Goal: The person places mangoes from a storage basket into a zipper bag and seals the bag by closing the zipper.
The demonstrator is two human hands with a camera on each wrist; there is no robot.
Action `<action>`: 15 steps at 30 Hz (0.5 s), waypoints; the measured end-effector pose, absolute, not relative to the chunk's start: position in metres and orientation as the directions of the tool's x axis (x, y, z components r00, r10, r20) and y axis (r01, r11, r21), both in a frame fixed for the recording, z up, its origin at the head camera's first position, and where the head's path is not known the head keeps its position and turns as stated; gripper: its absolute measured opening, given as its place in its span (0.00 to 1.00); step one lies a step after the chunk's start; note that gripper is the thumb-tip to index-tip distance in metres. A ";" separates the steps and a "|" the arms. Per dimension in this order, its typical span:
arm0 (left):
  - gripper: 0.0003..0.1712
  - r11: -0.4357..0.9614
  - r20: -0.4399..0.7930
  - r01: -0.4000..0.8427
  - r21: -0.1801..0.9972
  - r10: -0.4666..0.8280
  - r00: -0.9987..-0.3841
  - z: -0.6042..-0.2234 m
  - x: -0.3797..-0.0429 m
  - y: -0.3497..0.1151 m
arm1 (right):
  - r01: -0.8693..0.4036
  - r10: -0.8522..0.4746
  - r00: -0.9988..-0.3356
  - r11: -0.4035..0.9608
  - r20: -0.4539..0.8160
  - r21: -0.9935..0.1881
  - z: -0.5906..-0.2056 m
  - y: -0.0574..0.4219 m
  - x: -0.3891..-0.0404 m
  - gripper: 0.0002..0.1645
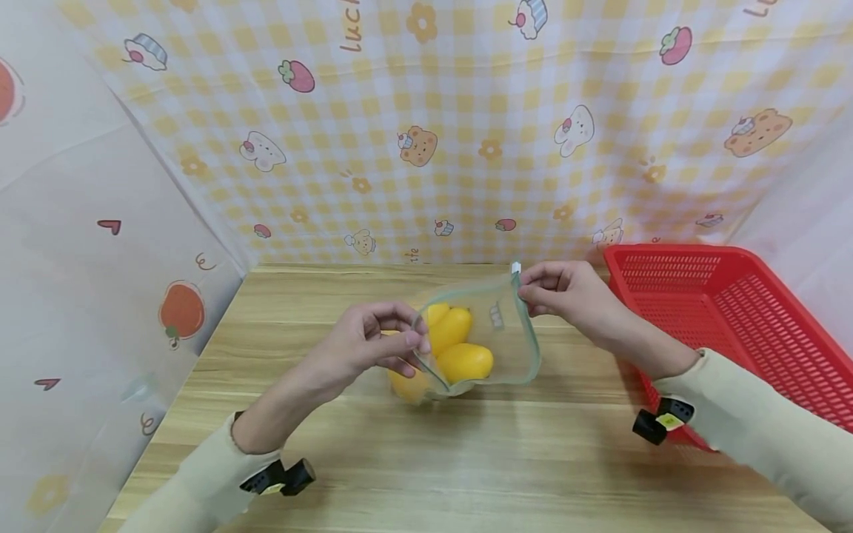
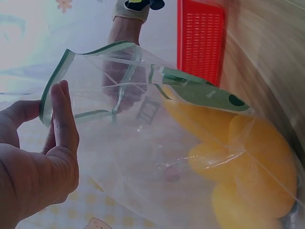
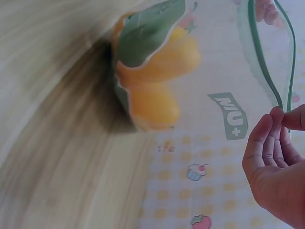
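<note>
A clear zip bag [image 1: 509,337] with a green-edged mouth is held upright, its mouth spread apart and facing the head camera. Inside lie several yellow mangoes [image 1: 465,363], gathered low in the bag. My left hand [image 1: 373,337] pinches the mouth's left edge between thumb and fingers. On the other side my right hand [image 1: 566,296] pinches the right end of the green zip strip [image 3: 259,52], near a white slider [image 1: 516,267]. Green print [image 2: 205,93] shows on the bag's side in the left wrist view. The bag's underside is hidden in the head view.
A red plastic basket [image 1: 746,270] stands at the right, beside my right forearm. Under everything is a wood-grain table [image 1: 320,451]. Behind it hangs a yellow checked cloth [image 1: 460,96], and a white printed sheet [image 1: 133,281] covers the left side.
</note>
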State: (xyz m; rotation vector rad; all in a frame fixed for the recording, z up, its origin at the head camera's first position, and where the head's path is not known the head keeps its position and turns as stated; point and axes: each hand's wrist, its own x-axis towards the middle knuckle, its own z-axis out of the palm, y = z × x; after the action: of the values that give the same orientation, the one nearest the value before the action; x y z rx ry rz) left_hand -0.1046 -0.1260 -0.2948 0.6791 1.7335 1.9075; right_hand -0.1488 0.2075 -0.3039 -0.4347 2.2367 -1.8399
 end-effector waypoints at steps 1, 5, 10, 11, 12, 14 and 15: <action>0.13 -0.095 0.055 -0.008 0.995 0.641 -0.766 -0.293 -0.104 -0.126 | -0.091 -0.350 -0.937 0.177 0.024 -0.980 -0.302 0.207 -0.149 0.14; 0.13 -0.117 0.088 0.016 0.993 0.643 -0.761 -0.288 -0.103 -0.126 | -0.093 -0.328 -0.944 0.185 0.028 -0.978 -0.293 0.205 -0.151 0.15; 0.11 -0.136 0.109 0.028 0.990 0.634 -0.765 -0.283 -0.104 -0.127 | -0.109 -0.327 -0.944 0.194 0.041 -0.975 -0.284 0.202 -0.154 0.15; 0.11 -0.139 0.110 0.028 0.990 0.631 -0.768 -0.282 -0.105 -0.127 | -0.110 -0.329 -0.944 0.190 0.043 -0.976 -0.282 0.202 -0.154 0.16; 0.11 -0.139 0.112 0.030 0.990 0.626 -0.772 -0.281 -0.105 -0.127 | -0.110 -0.329 -0.943 0.185 0.044 -0.977 -0.280 0.202 -0.155 0.16; 0.11 -0.139 0.113 0.034 0.990 0.618 -0.778 -0.279 -0.106 -0.128 | -0.111 -0.330 -0.943 0.172 0.048 -0.979 -0.277 0.201 -0.156 0.16; 0.11 -0.140 0.114 0.035 0.990 0.615 -0.780 -0.278 -0.107 -0.129 | -0.110 -0.331 -0.942 0.165 0.050 -0.980 -0.276 0.201 -0.156 0.16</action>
State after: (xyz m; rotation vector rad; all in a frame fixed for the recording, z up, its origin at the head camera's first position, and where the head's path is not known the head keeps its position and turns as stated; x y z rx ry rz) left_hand -0.1065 -0.1287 -0.2781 0.7273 1.7370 1.9747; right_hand -0.1559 0.2008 -0.2756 -0.4325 2.2571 -1.8748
